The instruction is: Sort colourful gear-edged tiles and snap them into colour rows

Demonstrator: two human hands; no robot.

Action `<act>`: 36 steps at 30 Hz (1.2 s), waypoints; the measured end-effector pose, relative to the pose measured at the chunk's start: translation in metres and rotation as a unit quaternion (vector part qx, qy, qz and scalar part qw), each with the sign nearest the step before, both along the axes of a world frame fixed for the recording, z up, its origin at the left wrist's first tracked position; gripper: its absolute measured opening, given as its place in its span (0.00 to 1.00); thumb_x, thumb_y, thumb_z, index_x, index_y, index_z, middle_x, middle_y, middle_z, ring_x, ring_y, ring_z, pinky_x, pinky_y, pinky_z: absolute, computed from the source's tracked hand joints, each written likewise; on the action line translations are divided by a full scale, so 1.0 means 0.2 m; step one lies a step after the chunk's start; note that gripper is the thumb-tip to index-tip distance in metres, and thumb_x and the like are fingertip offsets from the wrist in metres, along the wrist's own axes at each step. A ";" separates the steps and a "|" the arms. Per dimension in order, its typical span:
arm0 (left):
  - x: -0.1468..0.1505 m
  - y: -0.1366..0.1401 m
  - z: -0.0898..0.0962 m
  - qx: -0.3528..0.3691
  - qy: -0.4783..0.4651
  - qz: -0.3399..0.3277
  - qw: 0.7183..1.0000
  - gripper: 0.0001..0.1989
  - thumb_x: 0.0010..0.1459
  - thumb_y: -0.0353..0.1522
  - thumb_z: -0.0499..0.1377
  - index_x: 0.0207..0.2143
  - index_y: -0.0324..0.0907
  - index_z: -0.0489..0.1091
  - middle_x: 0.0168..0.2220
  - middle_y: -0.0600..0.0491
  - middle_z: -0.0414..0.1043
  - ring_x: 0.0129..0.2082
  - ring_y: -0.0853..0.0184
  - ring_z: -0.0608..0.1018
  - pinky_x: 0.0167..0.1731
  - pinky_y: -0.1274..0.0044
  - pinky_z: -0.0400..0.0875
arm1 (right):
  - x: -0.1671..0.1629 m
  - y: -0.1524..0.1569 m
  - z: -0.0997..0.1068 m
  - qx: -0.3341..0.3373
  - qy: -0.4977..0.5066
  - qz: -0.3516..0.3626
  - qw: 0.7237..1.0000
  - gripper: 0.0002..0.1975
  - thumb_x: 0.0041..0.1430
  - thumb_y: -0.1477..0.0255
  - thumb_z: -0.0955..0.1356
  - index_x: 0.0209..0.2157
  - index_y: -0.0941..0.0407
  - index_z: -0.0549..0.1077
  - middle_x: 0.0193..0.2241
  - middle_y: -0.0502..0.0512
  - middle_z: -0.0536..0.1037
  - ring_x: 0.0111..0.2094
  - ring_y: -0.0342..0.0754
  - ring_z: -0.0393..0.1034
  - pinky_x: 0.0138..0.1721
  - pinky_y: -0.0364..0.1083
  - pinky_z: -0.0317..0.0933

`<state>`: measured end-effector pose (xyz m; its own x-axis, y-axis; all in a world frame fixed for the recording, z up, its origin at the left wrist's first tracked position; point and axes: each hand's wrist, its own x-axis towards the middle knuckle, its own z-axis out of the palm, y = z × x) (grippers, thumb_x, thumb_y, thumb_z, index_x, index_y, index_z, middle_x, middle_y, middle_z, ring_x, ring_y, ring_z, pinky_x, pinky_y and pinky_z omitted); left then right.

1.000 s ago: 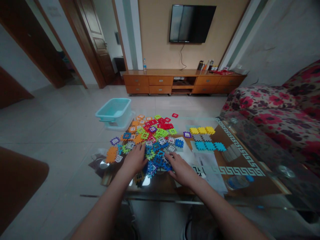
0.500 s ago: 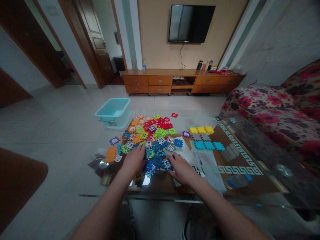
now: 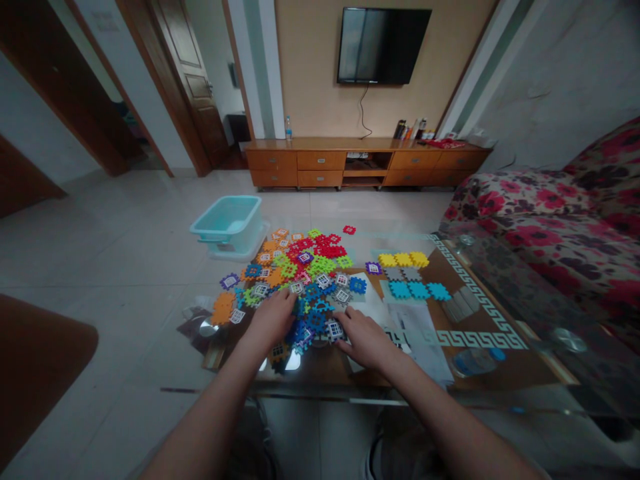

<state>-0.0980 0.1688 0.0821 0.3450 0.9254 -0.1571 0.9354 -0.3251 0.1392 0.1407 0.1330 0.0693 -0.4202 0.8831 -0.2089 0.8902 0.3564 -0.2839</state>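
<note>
- Interlocking pieces (image 3: 316,321) lie heaped between my hands and beyond them on the glass table (image 3: 327,372).
- My left hand (image 3: 274,317) rests over the heap, fingers lowered; whether it grips anything, I cannot tell.
- My right hand (image 3: 367,337), fingers slightly parted, is at a window-marked piece (image 3: 335,330); its hold is unclear.
- Possible faults: a broad left-hand sweep could scatter loose pieces; dragging my right wrist could shift the paper (image 3: 420,333) beneath.

Finger clearance and obstructions
Blue tiles (image 3: 316,321) obstruct low passage between the fingers of the left hand (image 3: 273,319) and right hand (image 3: 365,335); a mixed tile heap (image 3: 321,265) blocks the way ahead. Flat papers (image 3: 419,337) right of the right fingers permit low sideways passage; the turquoise tile row (image 3: 419,291) stands farther ahead-right.
</note>
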 end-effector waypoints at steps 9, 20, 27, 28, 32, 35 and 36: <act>0.01 0.02 0.00 0.001 -0.129 0.051 0.990 0.22 0.52 0.21 0.54 0.50 0.43 0.63 0.54 0.45 0.65 0.53 0.61 0.72 0.53 0.71 0.66 | -0.01 0.00 0.02 -0.012 -0.004 -0.022 1.000 0.23 0.62 0.63 0.66 0.56 0.56 0.66 0.51 0.65 0.73 0.52 0.60 0.69 0.50 0.52 0.61; -0.04 0.06 0.00 -0.014 -0.200 0.069 0.977 0.35 0.54 0.22 0.51 0.65 0.48 0.61 0.59 0.51 0.71 0.58 0.61 0.72 0.58 0.70 0.64 | 0.04 0.02 0.00 0.011 -0.096 -0.164 0.982 0.19 0.63 0.68 0.63 0.54 0.58 0.66 0.49 0.68 0.73 0.50 0.62 0.70 0.43 0.54 0.64; -0.04 0.05 -0.04 -0.031 -0.104 0.078 0.991 0.37 0.54 0.20 0.50 0.66 0.47 0.59 0.52 0.45 0.68 0.51 0.61 0.74 0.53 0.73 0.66 | 0.06 0.03 -0.02 -0.017 -0.090 -0.165 0.982 0.22 0.61 0.68 0.65 0.56 0.57 0.66 0.50 0.67 0.71 0.50 0.62 0.70 0.42 0.53 0.64; -0.04 0.05 -0.04 -0.020 -0.099 0.078 0.992 0.36 0.54 0.20 0.50 0.66 0.46 0.59 0.52 0.44 0.68 0.52 0.61 0.74 0.54 0.73 0.65 | 0.06 0.04 -0.02 -0.020 -0.085 -0.162 0.983 0.22 0.61 0.67 0.65 0.56 0.57 0.66 0.50 0.67 0.71 0.50 0.63 0.70 0.42 0.53 0.64; -0.06 0.04 -0.07 0.000 -0.049 0.078 0.996 0.32 0.55 0.20 0.49 0.63 0.41 0.60 0.54 0.41 0.64 0.51 0.61 0.73 0.54 0.72 0.64 | 0.07 0.05 -0.02 -0.024 -0.070 -0.157 0.985 0.24 0.62 0.64 0.65 0.58 0.57 0.66 0.51 0.68 0.72 0.51 0.63 0.70 0.44 0.53 0.64; -0.06 0.04 -0.08 0.031 -0.021 0.084 0.996 0.30 0.57 0.22 0.49 0.63 0.39 0.59 0.57 0.40 0.62 0.54 0.58 0.70 0.57 0.70 0.62 | 0.08 0.05 -0.01 -0.024 -0.066 -0.159 0.985 0.24 0.63 0.64 0.65 0.59 0.57 0.65 0.51 0.68 0.72 0.51 0.62 0.70 0.44 0.53 0.64; -0.05 0.04 -0.08 0.050 -0.018 0.089 0.995 0.29 0.59 0.24 0.50 0.64 0.39 0.58 0.58 0.39 0.61 0.57 0.56 0.68 0.58 0.68 0.60 | 0.08 0.05 -0.01 -0.024 -0.067 -0.160 0.985 0.23 0.64 0.64 0.64 0.58 0.57 0.65 0.51 0.68 0.73 0.51 0.62 0.70 0.44 0.53 0.64</act>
